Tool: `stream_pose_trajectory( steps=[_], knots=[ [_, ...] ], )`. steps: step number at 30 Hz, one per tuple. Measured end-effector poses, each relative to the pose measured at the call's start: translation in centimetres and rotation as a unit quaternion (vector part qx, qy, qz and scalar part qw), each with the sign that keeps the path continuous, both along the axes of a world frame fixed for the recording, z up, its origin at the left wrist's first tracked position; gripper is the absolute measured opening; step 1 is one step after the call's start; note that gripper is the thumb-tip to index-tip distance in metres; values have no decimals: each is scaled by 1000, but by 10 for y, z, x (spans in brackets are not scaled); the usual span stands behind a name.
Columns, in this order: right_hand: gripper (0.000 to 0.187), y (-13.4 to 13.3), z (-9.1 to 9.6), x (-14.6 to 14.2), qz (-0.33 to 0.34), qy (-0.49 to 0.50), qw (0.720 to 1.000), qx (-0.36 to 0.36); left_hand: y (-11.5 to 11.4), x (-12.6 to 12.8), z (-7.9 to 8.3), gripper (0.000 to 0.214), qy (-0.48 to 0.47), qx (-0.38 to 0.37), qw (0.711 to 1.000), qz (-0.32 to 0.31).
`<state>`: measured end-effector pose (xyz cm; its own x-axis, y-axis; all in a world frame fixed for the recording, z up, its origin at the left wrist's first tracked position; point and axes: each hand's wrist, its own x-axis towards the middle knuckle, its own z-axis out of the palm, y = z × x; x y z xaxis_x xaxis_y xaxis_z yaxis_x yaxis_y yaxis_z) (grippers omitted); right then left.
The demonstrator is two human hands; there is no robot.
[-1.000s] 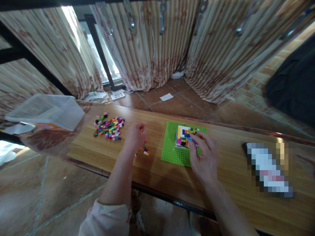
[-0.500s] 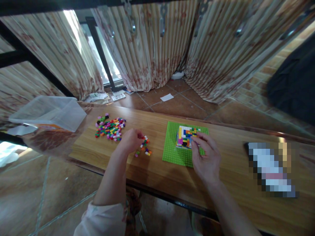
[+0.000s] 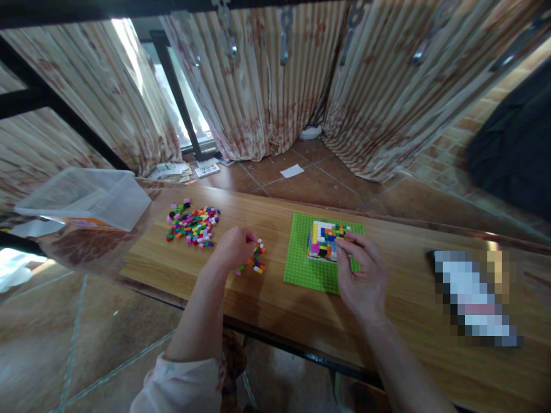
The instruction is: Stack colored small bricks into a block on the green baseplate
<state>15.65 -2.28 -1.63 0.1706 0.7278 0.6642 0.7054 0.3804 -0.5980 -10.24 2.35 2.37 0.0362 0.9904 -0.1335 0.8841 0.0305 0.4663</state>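
Observation:
A green studded baseplate [image 3: 297, 258] lies on the wooden table, carrying a low block [image 3: 321, 238] built from many coloured toy bricks. Over the right side of that block is my right hand [image 3: 364, 275], thumb and fingers brought together at its edge; whatever they pinch is too small or hidden to name. My left hand [image 3: 235, 249] is at a small cluster of loose bricks [image 3: 259, 258] left of the baseplate. Its fingertips are closed at the cluster's upper edge, and I cannot see what lies between them.
A larger pile of loose bricks [image 3: 196, 226] spreads further left. Beyond it stands a clear plastic bin [image 3: 94, 198]. To the right lies a dark-edged, pixelated flat object [image 3: 473, 298]. Curtains [image 3: 267, 86] hang behind the wooden table [image 3: 258, 304].
My left hand has shifted slightly right along the small cluster of bricks. My right hand stays at the built block, moved only a trace right.

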Motion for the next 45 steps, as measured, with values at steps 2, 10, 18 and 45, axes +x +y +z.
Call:
stream_pose_trajectory(
  steps=[2,10,18,45],
  knots=[
    [17,0,0,0,-1,1,1000,-2,-1,1,0,16,-14,-3,1000,-6],
    [17,1,-4,2,-3,-5,1000,-2,-1,0,-1,9,-36,-16,999,-25],
    [16,1,-2,1,-1,-9,1000,-5,-1,0,-5,14,-14,-5,999,-29],
    [7,-13,20,-14,148,292,932,-154,-26,101,-6,16,-532,38,828,-171]
  ],
)
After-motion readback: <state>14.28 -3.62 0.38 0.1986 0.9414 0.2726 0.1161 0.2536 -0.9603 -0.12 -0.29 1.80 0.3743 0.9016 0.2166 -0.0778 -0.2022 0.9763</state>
